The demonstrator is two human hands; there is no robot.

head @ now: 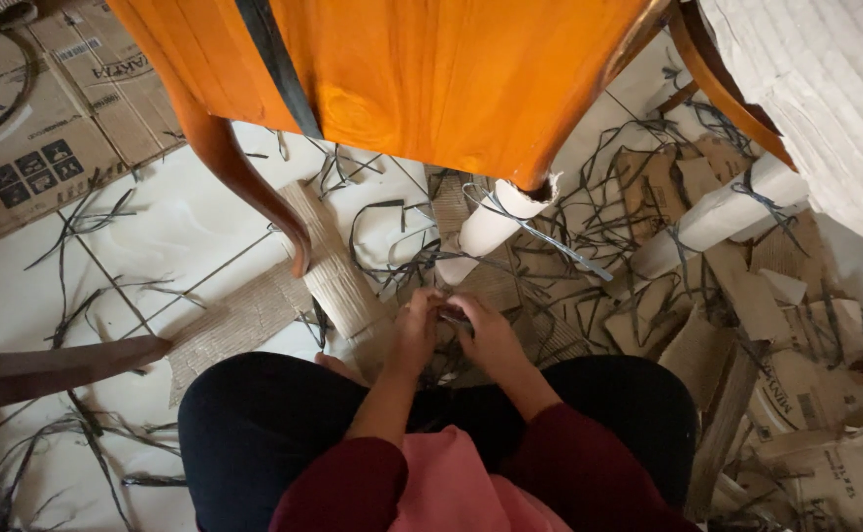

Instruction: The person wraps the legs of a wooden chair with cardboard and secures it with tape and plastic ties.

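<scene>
Dark strap (454, 317) | pinched between left hand (415, 330) and right hand (491, 330) | above cardboard scraps (338, 281), under orange chair (431, 69)

2 hands (456, 330) together in lap, 1 orange wooden chair (431, 79) w/ 2 legs wrapped in white paper (496, 222), 1 bare curved leg (244, 177), 1 flat printed carton (37, 118) top left, black strap offcuts (87, 222) and cardboard scraps (333, 276) too many to count.

flattened brown carton (28, 118) upper left, printed carton scraps (806, 394) right
</scene>
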